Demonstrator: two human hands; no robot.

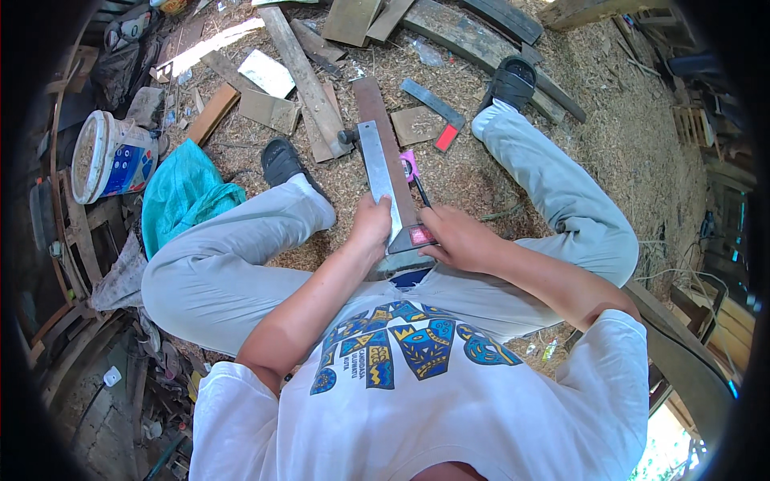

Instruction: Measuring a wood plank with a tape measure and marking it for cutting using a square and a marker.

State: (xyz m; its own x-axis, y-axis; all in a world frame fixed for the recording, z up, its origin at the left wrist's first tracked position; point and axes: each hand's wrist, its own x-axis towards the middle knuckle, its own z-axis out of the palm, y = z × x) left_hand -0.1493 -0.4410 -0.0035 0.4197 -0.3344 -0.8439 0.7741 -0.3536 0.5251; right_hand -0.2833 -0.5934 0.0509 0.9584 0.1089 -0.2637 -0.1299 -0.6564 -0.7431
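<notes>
A long brown wooden board [385, 132] stretches away from me between my legs. Along its left side lies the silver blade of a carpenter's square [375, 164], whose dark stock with a red label is at the near end. My left hand [372, 224] is closed on the blade's near part, thumb on top. My right hand [464, 238] is closed around a thin black pen [419, 189] pointing away from me, with fingers beside the square's stock. A pink tape measure [409, 165] lies against the board's right side.
Another square, grey with a red end [437, 108], lies ahead on the shavings-covered ground. Wood offcuts [301, 80] and planks [481, 48] are scattered farther off. To the left stand a white bucket [96, 156] and a teal sack [188, 188]. My sandalled feet flank the board.
</notes>
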